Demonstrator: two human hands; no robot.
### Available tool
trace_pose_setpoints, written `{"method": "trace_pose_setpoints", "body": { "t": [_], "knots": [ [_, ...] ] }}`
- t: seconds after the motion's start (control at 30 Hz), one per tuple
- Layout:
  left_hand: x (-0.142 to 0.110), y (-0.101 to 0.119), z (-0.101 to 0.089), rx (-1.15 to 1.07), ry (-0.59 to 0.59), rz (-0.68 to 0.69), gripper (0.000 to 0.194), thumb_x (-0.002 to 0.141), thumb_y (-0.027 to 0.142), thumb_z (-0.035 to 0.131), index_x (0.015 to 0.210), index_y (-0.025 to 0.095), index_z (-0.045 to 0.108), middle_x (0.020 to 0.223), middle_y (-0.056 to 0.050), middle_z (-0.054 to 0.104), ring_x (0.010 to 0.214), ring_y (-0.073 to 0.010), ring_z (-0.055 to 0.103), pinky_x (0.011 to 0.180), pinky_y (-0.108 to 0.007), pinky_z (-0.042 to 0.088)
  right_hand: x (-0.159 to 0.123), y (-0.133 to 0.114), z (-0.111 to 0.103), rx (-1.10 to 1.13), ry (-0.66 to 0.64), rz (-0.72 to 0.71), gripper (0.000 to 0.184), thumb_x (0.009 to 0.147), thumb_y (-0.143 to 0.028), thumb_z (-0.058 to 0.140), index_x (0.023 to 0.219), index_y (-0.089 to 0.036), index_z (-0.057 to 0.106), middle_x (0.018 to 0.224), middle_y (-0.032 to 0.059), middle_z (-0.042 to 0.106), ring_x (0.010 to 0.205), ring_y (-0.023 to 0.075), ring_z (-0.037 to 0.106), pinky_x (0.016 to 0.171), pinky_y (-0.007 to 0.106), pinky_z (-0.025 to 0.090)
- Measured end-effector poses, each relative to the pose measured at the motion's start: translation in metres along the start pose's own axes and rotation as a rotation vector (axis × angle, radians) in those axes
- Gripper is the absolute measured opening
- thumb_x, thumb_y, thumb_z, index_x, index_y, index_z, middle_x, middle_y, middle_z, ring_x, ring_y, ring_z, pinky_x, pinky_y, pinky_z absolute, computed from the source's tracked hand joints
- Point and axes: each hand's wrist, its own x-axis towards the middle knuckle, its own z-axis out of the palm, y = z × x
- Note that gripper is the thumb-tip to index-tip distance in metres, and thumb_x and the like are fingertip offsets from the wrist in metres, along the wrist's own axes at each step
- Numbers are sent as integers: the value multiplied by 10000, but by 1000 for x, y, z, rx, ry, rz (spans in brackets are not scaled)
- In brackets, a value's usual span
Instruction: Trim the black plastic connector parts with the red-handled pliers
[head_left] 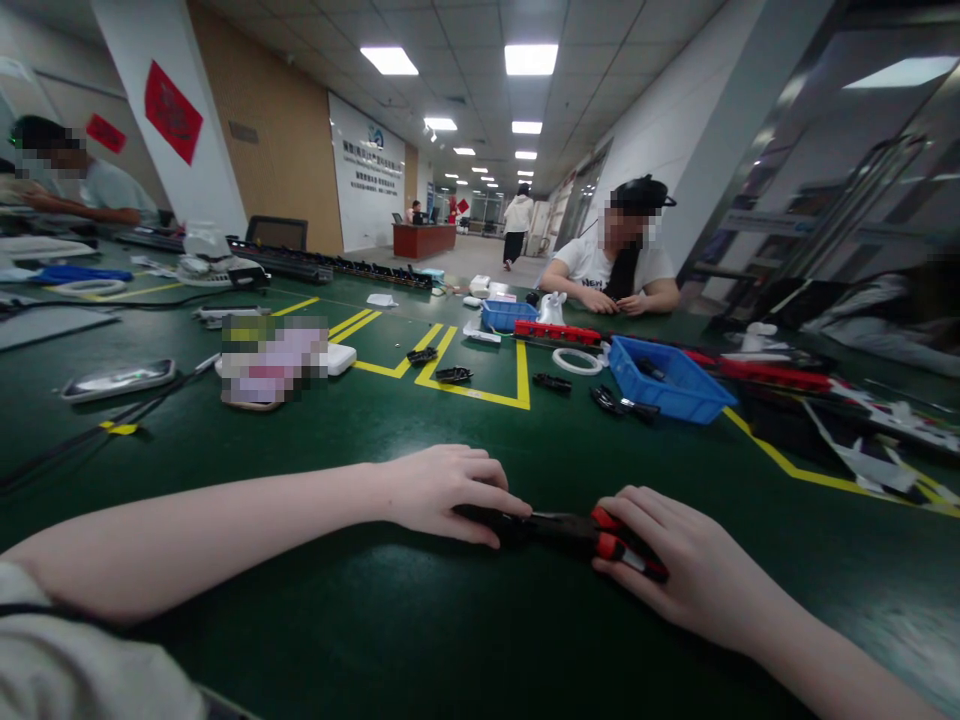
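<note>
Red-handled pliers [566, 530] lie near the middle of the scene, at the near side of the green table [360, 620], their nose pointing left. The right hand [686, 560] is closed around the handles, and the left hand [450, 490] pinches a small black part [511, 532] between thumb and fingers, right by the nose. Whether the tips bite on that part or merely touch it I cannot tell, since dark metal meets dark plastic there and the left fingers cover much of it.

That closeness looks like the main risk: if the nose slips off while the right hand squeezes, it could nip the left fingertips. A hard squeeze or a twist of the wrist might also crack or mark the part, if it is as light as it looks. A loose pinch could let it turn under the load, and a sudden release could send it skidding over the smooth tabletop.

Farther off, more black pieces [454, 376] sit loose between the yellow tape lines [523, 375] and the blue bin [667, 390]; a part flung that way could get mixed up with them. The cable [56, 455] at the left runs well apart from the pliers, so snagging seems unlikely unless the left forearm [247, 530] swings outward
</note>
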Motion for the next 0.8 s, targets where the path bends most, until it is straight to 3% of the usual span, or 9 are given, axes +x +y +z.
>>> {"method": "trace_pose_setpoints", "body": {
  "t": [0.23,0.53,0.8],
  "knots": [
    [0,0,0,-20,-24,-3,370,1007,310,574,1366,221,561,1241,-96,637,1073,-228,610,881,-330,473,1,1,1,45,-22,32,276,878,-370,646,1093,-199,619,935,82,699,774,205,690,647,321,583],
    [0,2,0,-9,-6,-25,384,983,368,618,1344,239,591,1183,-80,657,1017,-225,626,838,-329,469,-5,5,8,61,-9,39,300,902,-407,612,1136,-220,597,966,78,688,803,208,679,668,333,576],
    [0,3,-1,-66,14,-22,343,992,284,607,1333,249,606,1226,-89,649,1077,-220,608,916,-323,483,-1,2,3,23,1,16,294,882,-395,633,1101,-199,628,955,92,707,802,215,691,678,335,583]
  ]
}}
